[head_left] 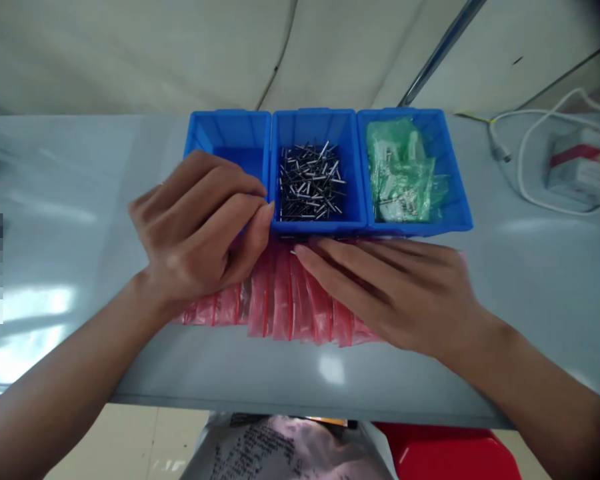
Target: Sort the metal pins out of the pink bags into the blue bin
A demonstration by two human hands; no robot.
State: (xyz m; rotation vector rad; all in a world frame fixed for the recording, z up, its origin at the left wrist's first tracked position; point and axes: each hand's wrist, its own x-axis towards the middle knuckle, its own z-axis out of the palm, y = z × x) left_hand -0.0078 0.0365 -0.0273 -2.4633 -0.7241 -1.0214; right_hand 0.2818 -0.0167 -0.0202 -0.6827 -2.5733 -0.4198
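Note:
My left hand point(205, 227) is closed in a pinch in front of the left blue bin point(230, 120); whatever its fingertips hold, if anything, is hidden. Pink zip bags point(285, 300) with red seal strips lie overlapped in a row beneath both hands. Stretched across the right part of that row is my right hand point(395, 287), fingers long and nearly flat, with a tiny pale tip showing at its leading finger. Loose metal pins point(313, 180) fill the bottom of the middle blue bin point(355, 167). Green plastic bags point(403, 173) of small parts sit in the right blue bin point(457, 180).
The bins stand side by side on a grey table point(145, 353) near the back wall. To the right are a white cable point(523, 177) and a red-and-white box point(585, 163). A red stool point(450, 453) is below the front edge.

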